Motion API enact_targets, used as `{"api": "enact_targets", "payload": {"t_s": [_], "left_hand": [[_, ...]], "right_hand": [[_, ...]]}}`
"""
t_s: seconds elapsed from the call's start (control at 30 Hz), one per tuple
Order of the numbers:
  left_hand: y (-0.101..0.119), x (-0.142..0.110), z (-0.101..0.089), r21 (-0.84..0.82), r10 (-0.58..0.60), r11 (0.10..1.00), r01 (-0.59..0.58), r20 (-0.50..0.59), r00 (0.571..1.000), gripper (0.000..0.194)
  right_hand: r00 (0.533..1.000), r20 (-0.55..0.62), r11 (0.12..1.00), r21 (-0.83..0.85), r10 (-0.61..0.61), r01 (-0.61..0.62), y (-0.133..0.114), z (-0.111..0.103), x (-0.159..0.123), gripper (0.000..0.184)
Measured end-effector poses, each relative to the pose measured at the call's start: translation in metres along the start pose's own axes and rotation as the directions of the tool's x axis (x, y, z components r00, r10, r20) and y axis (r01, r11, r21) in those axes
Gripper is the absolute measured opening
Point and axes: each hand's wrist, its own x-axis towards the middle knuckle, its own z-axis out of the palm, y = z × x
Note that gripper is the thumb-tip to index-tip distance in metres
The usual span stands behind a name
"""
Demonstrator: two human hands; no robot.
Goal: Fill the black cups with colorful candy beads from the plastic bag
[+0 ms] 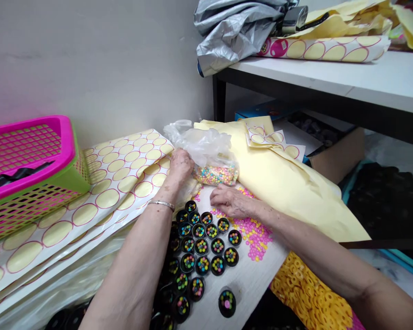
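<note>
The head view shows the left hand (181, 164) curled at the left end of one clear bead bag (208, 146), long axis left-right, beyond over twenty black cups (203, 273); the curled right hand (230, 201) rests among pink beads (254, 239). Neither hand's grip can be told.

From the bag (206, 143), the left hand (181, 164) is at eight o'clock, the right hand (229, 201) at five. Black cups (197, 298) stand at six.

Rolled sticker sheet (321, 50): pink print is seen, but no words can be read.
Bead bag (215, 175), black cups (227, 314): no lettering can be made out.
</note>
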Motion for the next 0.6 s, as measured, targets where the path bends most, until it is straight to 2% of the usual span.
{"api": "enact_targets", "payload": {"t_s": [0.1, 0.27, 0.43, 0.6], "left_hand": [[0.001, -0.001, -0.001, 0.052, 0.018, 0.998, -0.018, -0.007, 1.000, 0.014], [0.001, -0.001, -0.001, 0.074, 0.015, 0.997, -0.013, -0.020, 1.000, 0.015], [-0.003, 0.002, -0.001, 0.048, -0.036, 0.998, 0.038, -0.044, 0.998, 0.017], [-0.007, 0.004, -0.004, 0.025, -0.085, 0.996, 0.088, -0.101, 0.991, 0.020]], "right_hand": [[0.998, 0.058, 0.998, 0.050, -0.028, 0.025, -0.001, 0.002, 0.009, 0.014], [0.995, 0.105, 1.000, 0.018, -0.001, -0.001, 0.008, -0.001, 0.010, 0.019], [0.998, -0.011, 0.998, 0.011, 0.064, -0.064, 0.004, -0.001, 0.022, 0.016], [0.954, -0.116, 0.937, -0.190, 0.276, -0.294, -0.008, 0.017, 0.047, 0.021]]}}
